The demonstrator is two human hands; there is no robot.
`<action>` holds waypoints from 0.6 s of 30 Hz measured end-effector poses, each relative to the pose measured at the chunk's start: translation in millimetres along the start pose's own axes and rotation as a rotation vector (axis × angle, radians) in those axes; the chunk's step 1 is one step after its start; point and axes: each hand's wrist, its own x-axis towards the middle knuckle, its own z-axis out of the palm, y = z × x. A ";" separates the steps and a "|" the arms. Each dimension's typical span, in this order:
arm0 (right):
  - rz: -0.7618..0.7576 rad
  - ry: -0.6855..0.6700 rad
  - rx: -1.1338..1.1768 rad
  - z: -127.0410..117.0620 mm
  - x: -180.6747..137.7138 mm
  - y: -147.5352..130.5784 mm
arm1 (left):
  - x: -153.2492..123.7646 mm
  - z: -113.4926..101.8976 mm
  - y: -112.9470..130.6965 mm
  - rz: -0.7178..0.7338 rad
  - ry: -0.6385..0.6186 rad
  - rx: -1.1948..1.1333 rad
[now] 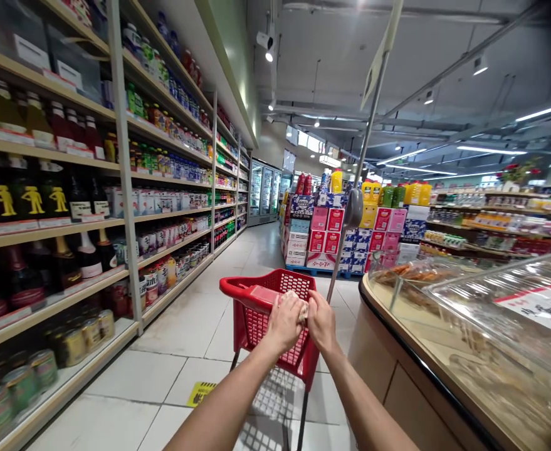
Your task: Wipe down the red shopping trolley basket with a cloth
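A red plastic shopping cart with a perforated basket stands right in front of me. My left hand lies over its handle, fingers closed around a small crumpled pale cloth that looks like a wipe. Close beside it, my right hand is curled at the handle's right end and touches the cloth's edge. The palms and the undersides of the fingers are hidden. Behind the right hand rises a slim metal pole.
Shelves of bottles and cans line the left side. A curved counter with clear-covered food trays stands close on the right. Ahead, stacked drink boxes sit on a blue pallet. The tiled floor continues toward glass-door fridges.
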 end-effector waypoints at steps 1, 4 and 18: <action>-0.037 -0.028 -0.048 -1.4 -3.9 4.4 | -0.9 1.2 -4.4 0.026 0.031 0.015; -0.142 -0.106 -0.164 -2.6 -13.9 13.4 | -3.4 -10.4 -31.0 0.077 0.103 0.042; -0.139 0.011 -0.003 3.4 -22.6 19.5 | -25.1 -12.2 -25.9 0.064 0.154 0.103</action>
